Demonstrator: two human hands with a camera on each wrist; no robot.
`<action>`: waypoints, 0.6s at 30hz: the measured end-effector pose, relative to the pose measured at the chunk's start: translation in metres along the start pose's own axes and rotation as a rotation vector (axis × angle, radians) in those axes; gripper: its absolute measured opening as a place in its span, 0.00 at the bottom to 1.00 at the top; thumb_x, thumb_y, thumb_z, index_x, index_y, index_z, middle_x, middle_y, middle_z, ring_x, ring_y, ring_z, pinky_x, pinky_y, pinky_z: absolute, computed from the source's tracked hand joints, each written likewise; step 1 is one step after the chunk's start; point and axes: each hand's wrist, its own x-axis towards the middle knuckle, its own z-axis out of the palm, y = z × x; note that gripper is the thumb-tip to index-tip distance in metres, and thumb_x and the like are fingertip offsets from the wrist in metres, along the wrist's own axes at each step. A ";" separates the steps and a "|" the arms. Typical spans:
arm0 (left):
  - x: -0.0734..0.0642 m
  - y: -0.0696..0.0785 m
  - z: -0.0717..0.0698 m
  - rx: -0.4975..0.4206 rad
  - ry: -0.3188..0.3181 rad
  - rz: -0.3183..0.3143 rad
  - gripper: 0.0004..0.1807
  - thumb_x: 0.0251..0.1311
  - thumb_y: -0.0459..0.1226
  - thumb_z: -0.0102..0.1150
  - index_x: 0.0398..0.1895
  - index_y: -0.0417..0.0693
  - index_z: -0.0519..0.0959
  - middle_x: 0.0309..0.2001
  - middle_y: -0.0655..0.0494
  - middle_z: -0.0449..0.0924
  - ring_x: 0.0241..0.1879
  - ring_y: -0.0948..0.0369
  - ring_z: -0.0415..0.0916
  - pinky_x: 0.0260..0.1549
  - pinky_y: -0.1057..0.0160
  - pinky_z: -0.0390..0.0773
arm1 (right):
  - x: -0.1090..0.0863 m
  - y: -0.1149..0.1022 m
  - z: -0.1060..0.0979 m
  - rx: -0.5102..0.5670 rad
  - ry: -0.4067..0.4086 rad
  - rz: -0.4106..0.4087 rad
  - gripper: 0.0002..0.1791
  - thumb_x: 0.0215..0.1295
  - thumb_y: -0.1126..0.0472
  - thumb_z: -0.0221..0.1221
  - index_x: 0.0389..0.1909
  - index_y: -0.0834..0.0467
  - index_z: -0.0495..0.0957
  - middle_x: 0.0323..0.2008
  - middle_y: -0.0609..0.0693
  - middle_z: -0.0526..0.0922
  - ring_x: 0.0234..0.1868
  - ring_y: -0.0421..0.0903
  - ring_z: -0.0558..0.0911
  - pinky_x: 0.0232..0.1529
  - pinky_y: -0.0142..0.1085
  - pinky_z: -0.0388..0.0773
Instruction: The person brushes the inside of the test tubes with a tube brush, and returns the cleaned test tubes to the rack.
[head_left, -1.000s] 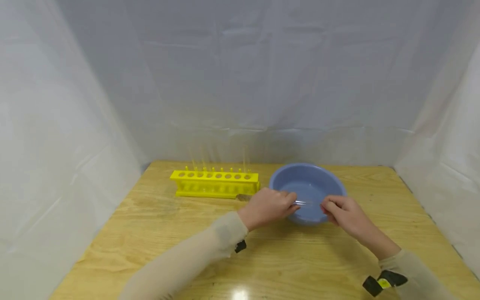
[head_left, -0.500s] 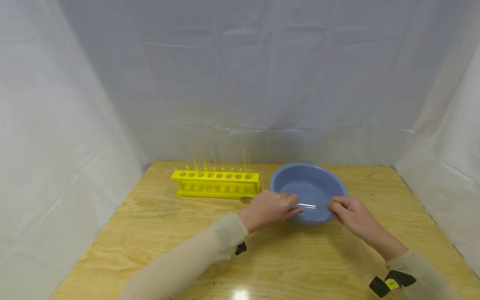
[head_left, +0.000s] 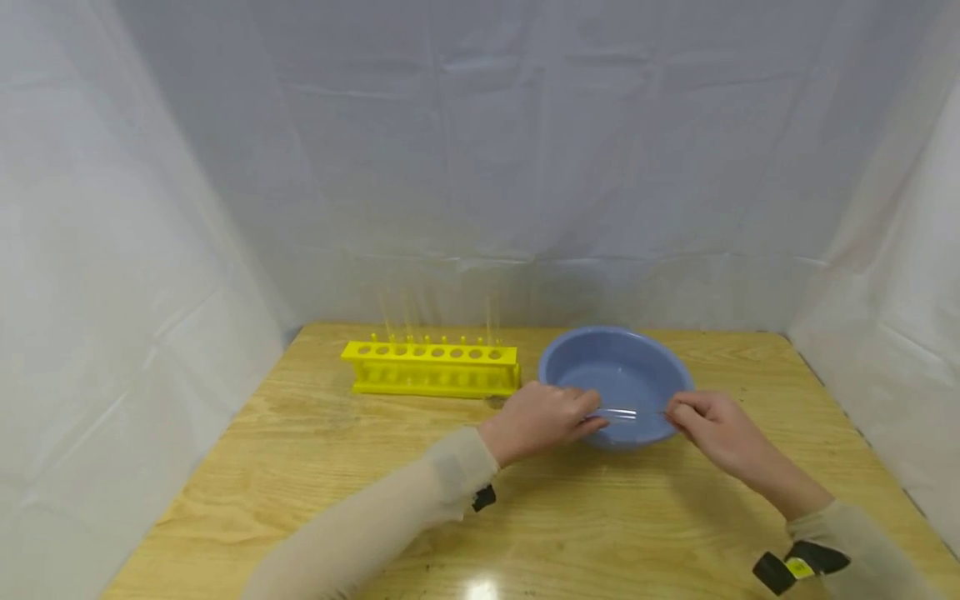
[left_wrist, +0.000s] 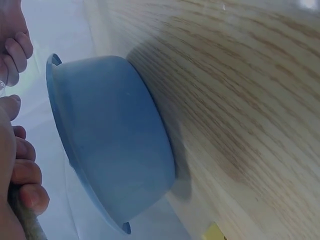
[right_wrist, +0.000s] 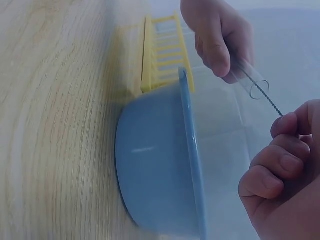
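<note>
My left hand (head_left: 542,421) grips a clear glass test tube (right_wrist: 252,82), which lies nearly level over the blue basin (head_left: 611,342) with its mouth to the right. Out of that mouth runs the twisted wire of a test tube brush (right_wrist: 269,99). My right hand (head_left: 716,429) pinches the wire's end between thumb and fingers. A greyish-brown bristly part (left_wrist: 27,217) shows at the far side of my left fist. The rest of the brush is hidden in the left hand.
A yellow test tube rack (head_left: 435,354) stands left of the basin, with several clear tubes upright at its back. Beneath everything is a wooden table (head_left: 570,533). White sheeting (head_left: 480,167) walls the back and both sides.
My right hand has moved to the right, drawing the brush wire with it. Less of the bristly part sticks out left of my left hand, which has barely moved.
</note>
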 end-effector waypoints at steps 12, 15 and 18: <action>-0.026 -0.025 0.002 -0.030 -0.069 -0.049 0.13 0.73 0.51 0.51 0.35 0.55 0.71 0.23 0.65 0.76 0.17 0.69 0.68 0.13 0.70 0.65 | -0.019 0.027 -0.040 -0.027 0.060 0.081 0.24 0.82 0.56 0.42 0.23 0.64 0.66 0.14 0.49 0.58 0.15 0.46 0.58 0.19 0.39 0.61; -0.029 -0.028 0.002 -0.064 -0.116 -0.080 0.12 0.74 0.51 0.51 0.36 0.54 0.72 0.25 0.65 0.78 0.18 0.69 0.71 0.13 0.70 0.66 | -0.023 0.032 -0.049 -0.019 0.077 0.093 0.25 0.82 0.55 0.42 0.23 0.65 0.65 0.14 0.51 0.57 0.14 0.47 0.58 0.20 0.40 0.60; -0.038 -0.035 0.001 -0.094 -0.144 -0.133 0.11 0.72 0.50 0.54 0.45 0.54 0.76 0.29 0.64 0.83 0.20 0.69 0.76 0.15 0.70 0.69 | -0.029 0.038 -0.064 -0.010 0.108 0.128 0.27 0.82 0.52 0.41 0.23 0.66 0.63 0.14 0.51 0.58 0.14 0.49 0.58 0.20 0.39 0.61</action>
